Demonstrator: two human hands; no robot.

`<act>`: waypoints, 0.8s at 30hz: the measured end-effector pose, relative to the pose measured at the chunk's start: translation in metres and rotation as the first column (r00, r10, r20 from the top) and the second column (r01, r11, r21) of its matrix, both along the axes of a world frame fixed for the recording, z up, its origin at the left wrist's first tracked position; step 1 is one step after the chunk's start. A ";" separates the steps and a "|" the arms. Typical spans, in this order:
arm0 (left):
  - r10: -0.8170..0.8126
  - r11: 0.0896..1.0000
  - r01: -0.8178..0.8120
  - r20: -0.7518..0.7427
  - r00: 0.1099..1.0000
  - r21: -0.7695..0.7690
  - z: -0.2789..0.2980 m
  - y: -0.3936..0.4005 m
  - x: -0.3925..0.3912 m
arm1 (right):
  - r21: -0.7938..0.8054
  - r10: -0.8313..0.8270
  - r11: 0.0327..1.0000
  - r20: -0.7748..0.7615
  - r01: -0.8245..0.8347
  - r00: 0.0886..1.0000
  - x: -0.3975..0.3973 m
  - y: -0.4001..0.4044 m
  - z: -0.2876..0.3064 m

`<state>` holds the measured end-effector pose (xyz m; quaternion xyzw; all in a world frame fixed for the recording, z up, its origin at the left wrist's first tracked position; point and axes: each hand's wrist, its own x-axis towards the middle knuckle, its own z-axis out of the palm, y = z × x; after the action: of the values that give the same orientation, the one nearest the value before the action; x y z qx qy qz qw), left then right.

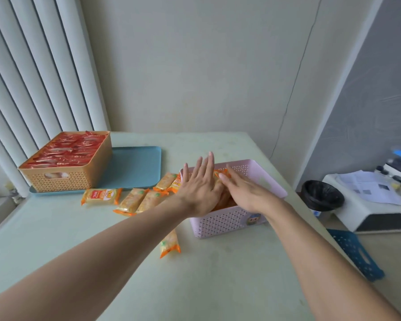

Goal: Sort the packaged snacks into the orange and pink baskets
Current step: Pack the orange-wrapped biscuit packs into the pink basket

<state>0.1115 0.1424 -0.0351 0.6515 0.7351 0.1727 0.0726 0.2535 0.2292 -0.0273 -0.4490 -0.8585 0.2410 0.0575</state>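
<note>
Pink basket (227, 222), perforated walls, near desk's right edge, holds orange-yellow snack packs (222, 176). Orange basket (63, 179), full of red packs (67, 150), on blue tray (134, 166). Loose packs (101, 196) lie between. Left hand (200, 189) and right hand (243, 191): grip released, fingers straight, pressing packs inside pink basket. Pale green desk (79, 239); grey wall, vertical blinds.

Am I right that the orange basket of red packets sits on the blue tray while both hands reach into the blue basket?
Not quite: the head view shows both hands over the pink basket, not a blue one. The orange basket does sit on the blue tray.
</note>
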 end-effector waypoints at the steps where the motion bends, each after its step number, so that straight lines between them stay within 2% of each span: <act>1: 0.059 0.998 -0.059 -0.037 0.998 -0.019 -0.003 0.001 -0.001 | 0.001 0.022 1.000 0.061 -0.022 0.998 -0.006 -0.001 -0.002; 3: 0.123 0.992 -0.122 0.004 0.992 -0.025 -0.004 0.002 -0.003 | 0.036 0.038 0.998 0.221 -0.047 0.975 -0.016 -0.003 -0.002; 5: 0.101 0.995 -0.099 0.125 0.987 -0.020 0.001 0.000 -0.003 | 0.015 0.069 0.997 0.307 -0.077 0.949 -0.021 -0.003 0.001; 8: 0.049 0.991 -0.096 0.417 0.908 0.095 0.018 -0.013 -0.017 | -0.103 0.112 0.991 0.231 -0.090 0.966 -0.015 0.009 0.021; 10: 0.051 0.959 -0.182 0.496 0.867 0.219 0.025 -0.028 -0.046 | -0.001 0.080 0.997 0.185 -0.081 0.980 -0.013 0.014 0.044; 12: 0.231 0.928 -0.328 0.416 0.880 0.179 0.019 -0.045 -0.090 | 0.201 0.077 0.975 0.095 -0.095 0.992 -0.024 0.007 0.066; 14: 0.477 0.872 -0.489 0.209 0.853 0.004 0.005 -0.065 -0.133 | 0.323 0.174 0.929 0.055 -0.183 0.983 -0.050 -0.014 0.078; 16: 0.577 0.817 -0.574 0.101 0.810 -0.061 -0.011 -0.085 -0.164 | 0.370 0.300 0.856 0.211 -0.360 0.930 -0.085 -0.032 0.076; 18: 0.581 0.813 -0.581 0.110 0.807 -0.032 -0.024 -0.103 -0.188 | 0.324 0.329 0.807 0.449 -0.494 0.831 -0.129 -0.041 0.063; 20: 0.534 0.846 -0.530 0.068 0.843 -0.061 -0.033 -0.118 -0.202 | 0.241 0.268 0.812 0.655 -0.532 0.706 -0.170 -0.036 0.045; 22: 0.458 0.881 -0.459 -0.037 0.888 -0.115 -0.041 -0.127 -0.212 | 0.166 0.197 0.840 0.794 -0.517 0.575 -0.203 -0.030 0.025; 24: 0.430 0.883 -0.450 -0.153 0.890 -0.136 -0.045 -0.128 -0.218 | 0.087 0.166 0.869 0.876 -0.487 0.453 -0.220 -0.025 0.010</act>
<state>-0.1064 0.0141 -0.0802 0.4680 0.8788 0.0834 0.0425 0.0337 0.2046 -0.0177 -0.3151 -0.8734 -0.1470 -0.3411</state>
